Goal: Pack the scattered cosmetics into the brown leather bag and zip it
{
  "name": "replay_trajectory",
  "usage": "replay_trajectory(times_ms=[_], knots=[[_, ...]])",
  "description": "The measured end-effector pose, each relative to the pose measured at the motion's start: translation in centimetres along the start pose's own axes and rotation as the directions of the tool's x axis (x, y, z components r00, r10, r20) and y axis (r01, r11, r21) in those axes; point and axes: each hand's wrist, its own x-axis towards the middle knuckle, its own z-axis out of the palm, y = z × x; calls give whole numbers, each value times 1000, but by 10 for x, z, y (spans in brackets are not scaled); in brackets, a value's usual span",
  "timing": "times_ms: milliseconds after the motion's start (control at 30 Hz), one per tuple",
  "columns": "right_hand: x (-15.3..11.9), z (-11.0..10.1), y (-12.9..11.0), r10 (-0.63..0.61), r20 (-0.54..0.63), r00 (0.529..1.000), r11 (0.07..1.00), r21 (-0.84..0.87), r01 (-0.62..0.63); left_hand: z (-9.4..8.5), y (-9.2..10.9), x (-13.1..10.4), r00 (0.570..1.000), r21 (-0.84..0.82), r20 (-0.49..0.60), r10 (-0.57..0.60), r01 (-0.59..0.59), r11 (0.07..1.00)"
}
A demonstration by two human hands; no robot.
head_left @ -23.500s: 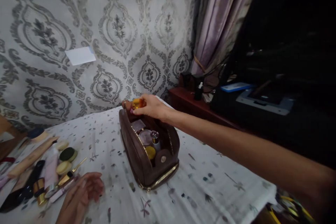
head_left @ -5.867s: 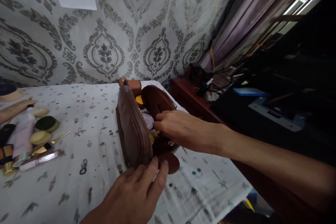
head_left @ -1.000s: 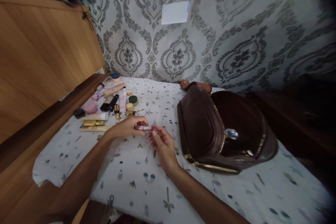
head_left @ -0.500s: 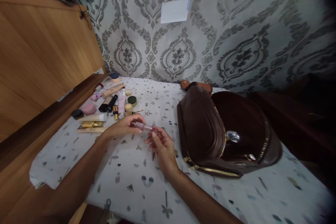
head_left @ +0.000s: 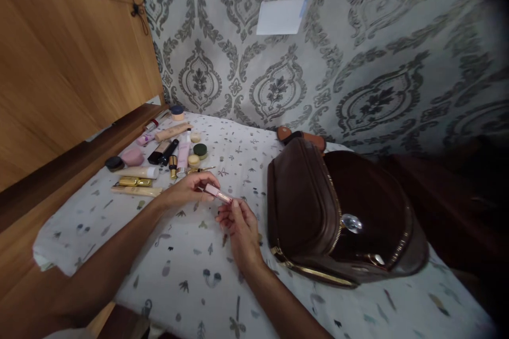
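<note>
A slim pink lip gloss tube (head_left: 218,194) is held level between my two hands, above the patterned cloth. My left hand (head_left: 191,189) pinches its pale pink cap end between thumb and fingers. At the clear end, my right hand (head_left: 239,226) grips the tube with thumb and fingertips. Just beyond my left hand lie a thin gold-and-black stick (head_left: 202,169), a small yellow-lidded pot (head_left: 193,161) and a dark green-lidded jar (head_left: 200,151). Left of my wrist, a beige tube (head_left: 137,190) and a gold tube (head_left: 135,181) rest on the cloth.
A dark brown leather bag (head_left: 298,201) with gold zips stands to the right. Behind it lies a brown-and-black strapped item (head_left: 302,139). Several cosmetics, among them a pink tube (head_left: 183,154), cluster at the back left beside a wooden panel (head_left: 79,58). Patterned wallpaper backs the cloth.
The view has shifted slightly. Both hands stay on the lip gloss tube, which has turned a little, its right end tilting lower. Nothing was let go.
</note>
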Motion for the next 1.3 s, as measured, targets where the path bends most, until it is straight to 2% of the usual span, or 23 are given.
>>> replay_trajectory(times_ms=[233,500,700,967,1167,1300], knots=[[0,0,-3,-36,-4,999,999,31,36,0,-2,0,999,-49,18,-39,40,998],[-3,0,-5,-127,9,992,992,13,127,-2,4,-2,995,121,24,-95,92,988],[-5,-1,-7,-126,21,992,992,13,126,2,8,0,993,133,66,-95,85,987],[-6,-2,-4,-179,40,983,984,-15,180,3,-1,6,990,199,103,-98,76,977],[-7,-3,-4,-236,63,970,968,-75,240,4,-6,9,987,240,60,-152,133,962],[-9,-4,-6,-260,60,964,958,-108,265,5,-11,11,982,254,75,-175,151,955]])
